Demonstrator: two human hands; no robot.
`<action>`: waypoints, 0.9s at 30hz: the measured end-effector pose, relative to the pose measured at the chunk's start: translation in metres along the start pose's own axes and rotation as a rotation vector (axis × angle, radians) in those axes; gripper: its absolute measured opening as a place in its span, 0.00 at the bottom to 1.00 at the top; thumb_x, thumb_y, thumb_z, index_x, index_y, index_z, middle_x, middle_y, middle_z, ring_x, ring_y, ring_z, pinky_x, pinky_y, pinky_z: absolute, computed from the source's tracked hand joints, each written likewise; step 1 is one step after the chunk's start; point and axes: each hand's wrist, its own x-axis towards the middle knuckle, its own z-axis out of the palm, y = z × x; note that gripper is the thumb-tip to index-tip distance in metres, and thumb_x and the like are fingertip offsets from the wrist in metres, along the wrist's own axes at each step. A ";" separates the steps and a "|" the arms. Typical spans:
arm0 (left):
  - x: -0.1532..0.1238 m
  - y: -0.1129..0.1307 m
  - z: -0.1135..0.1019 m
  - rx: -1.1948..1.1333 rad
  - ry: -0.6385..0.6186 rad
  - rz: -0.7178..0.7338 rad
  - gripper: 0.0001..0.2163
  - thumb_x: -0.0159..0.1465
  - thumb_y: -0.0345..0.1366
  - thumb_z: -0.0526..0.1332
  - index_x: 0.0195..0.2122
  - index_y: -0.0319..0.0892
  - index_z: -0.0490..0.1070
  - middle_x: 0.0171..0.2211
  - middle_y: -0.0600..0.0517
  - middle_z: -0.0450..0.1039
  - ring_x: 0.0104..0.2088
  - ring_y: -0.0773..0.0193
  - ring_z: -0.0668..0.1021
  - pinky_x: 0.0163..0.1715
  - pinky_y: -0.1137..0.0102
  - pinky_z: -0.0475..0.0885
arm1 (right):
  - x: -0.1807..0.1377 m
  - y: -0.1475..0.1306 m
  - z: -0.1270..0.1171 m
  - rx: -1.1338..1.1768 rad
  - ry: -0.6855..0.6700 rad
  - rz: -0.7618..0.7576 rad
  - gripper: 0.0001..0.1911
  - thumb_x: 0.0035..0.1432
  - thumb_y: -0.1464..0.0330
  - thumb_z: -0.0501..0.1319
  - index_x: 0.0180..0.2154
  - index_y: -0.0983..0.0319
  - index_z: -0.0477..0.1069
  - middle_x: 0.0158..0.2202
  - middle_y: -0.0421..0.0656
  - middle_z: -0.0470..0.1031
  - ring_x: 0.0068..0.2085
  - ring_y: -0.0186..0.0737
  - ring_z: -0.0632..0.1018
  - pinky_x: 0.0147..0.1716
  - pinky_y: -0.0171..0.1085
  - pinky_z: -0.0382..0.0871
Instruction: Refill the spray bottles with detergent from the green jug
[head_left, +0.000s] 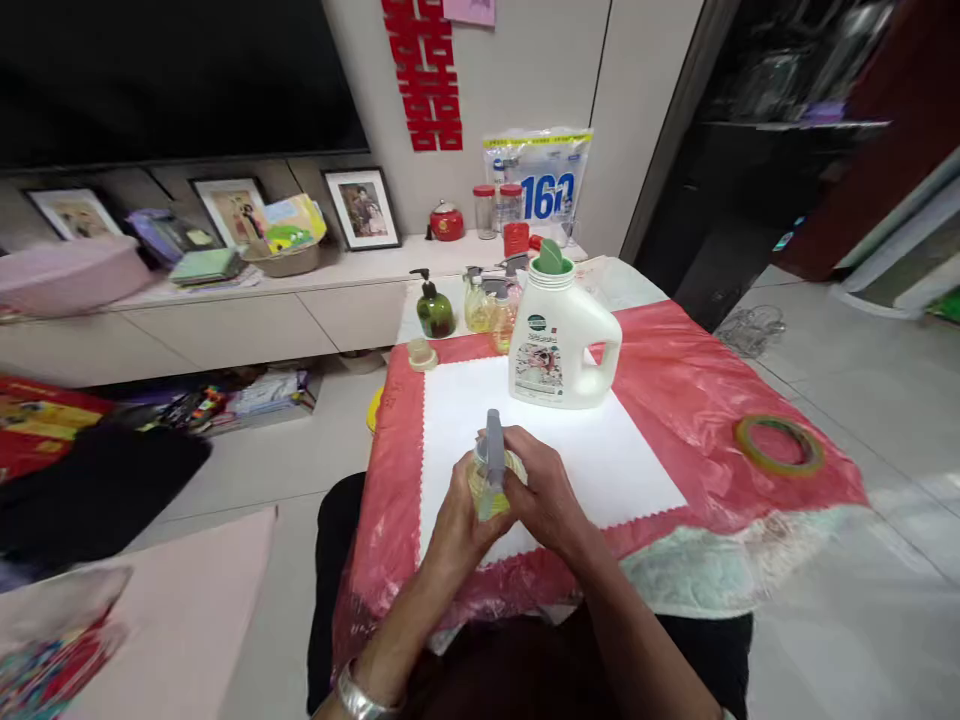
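Between both hands is a small clear spray bottle (477, 482) with a grey trigger head and yellow liquid inside. My left hand (459, 520) is wrapped round the bottle's body from the left. On the other side, my right hand (541, 485) has its fingers closed at the grey head and upper part; the exact finger contact is partly hidden. The bottle is held above a white sheet (465, 400) with a scalloped edge. Beyond it stands a white jug (555, 340) with a handle, its neck holding a green piece (551, 258).
Behind the jug are several spray bottles (480, 308) and a green pump bottle (435, 312). A pale cap (421, 354) lies at the sheet's far left corner. On the red table cover (667, 370), a roll of tape (778, 446) lies to the right.
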 end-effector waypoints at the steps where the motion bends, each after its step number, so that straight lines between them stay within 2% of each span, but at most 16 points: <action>1: -0.002 0.002 0.001 0.002 0.000 -0.004 0.36 0.58 0.48 0.71 0.63 0.43 0.58 0.55 0.42 0.70 0.56 0.44 0.75 0.56 0.49 0.71 | -0.001 -0.001 0.000 0.015 -0.002 -0.013 0.15 0.62 0.76 0.54 0.48 0.63 0.71 0.46 0.41 0.73 0.47 0.32 0.74 0.47 0.29 0.65; 6: -0.008 0.010 0.002 -0.008 0.066 0.013 0.41 0.56 0.46 0.73 0.66 0.45 0.54 0.63 0.40 0.65 0.63 0.43 0.70 0.62 0.48 0.67 | -0.003 -0.003 -0.002 0.054 -0.001 -0.050 0.16 0.61 0.78 0.55 0.49 0.61 0.71 0.51 0.41 0.71 0.50 0.30 0.73 0.51 0.27 0.65; 9: -0.010 0.016 0.000 -0.018 0.136 0.079 0.38 0.58 0.42 0.71 0.66 0.47 0.54 0.65 0.41 0.64 0.65 0.45 0.69 0.64 0.48 0.65 | -0.003 -0.007 -0.003 0.016 0.005 -0.051 0.16 0.61 0.78 0.55 0.49 0.59 0.71 0.50 0.39 0.71 0.50 0.30 0.73 0.50 0.27 0.65; 13: -0.009 0.020 -0.004 0.014 0.185 0.129 0.30 0.60 0.35 0.68 0.63 0.49 0.62 0.62 0.45 0.71 0.62 0.49 0.74 0.63 0.52 0.68 | -0.003 -0.015 -0.003 -0.081 0.009 -0.019 0.13 0.62 0.77 0.55 0.47 0.60 0.69 0.46 0.39 0.72 0.47 0.30 0.73 0.46 0.28 0.65; 20: -0.010 0.021 -0.004 -0.013 0.218 0.171 0.31 0.61 0.38 0.69 0.65 0.50 0.63 0.60 0.46 0.74 0.60 0.45 0.76 0.60 0.50 0.71 | -0.004 -0.027 0.000 -0.255 -0.010 0.070 0.06 0.66 0.72 0.55 0.43 0.62 0.70 0.40 0.40 0.72 0.41 0.35 0.72 0.40 0.33 0.63; 23: -0.011 0.025 -0.003 -0.046 0.211 0.195 0.24 0.64 0.39 0.67 0.62 0.49 0.69 0.58 0.46 0.76 0.57 0.46 0.78 0.59 0.51 0.73 | -0.005 -0.026 0.003 -0.325 0.024 0.045 0.05 0.66 0.71 0.57 0.43 0.63 0.70 0.40 0.41 0.72 0.41 0.37 0.72 0.40 0.34 0.63; 27: -0.012 0.027 0.001 -0.116 0.261 0.200 0.20 0.67 0.40 0.65 0.60 0.49 0.71 0.56 0.46 0.77 0.55 0.49 0.79 0.58 0.54 0.74 | -0.008 -0.017 0.007 -0.243 0.116 -0.028 0.05 0.66 0.70 0.60 0.44 0.62 0.71 0.40 0.40 0.73 0.41 0.34 0.73 0.41 0.32 0.66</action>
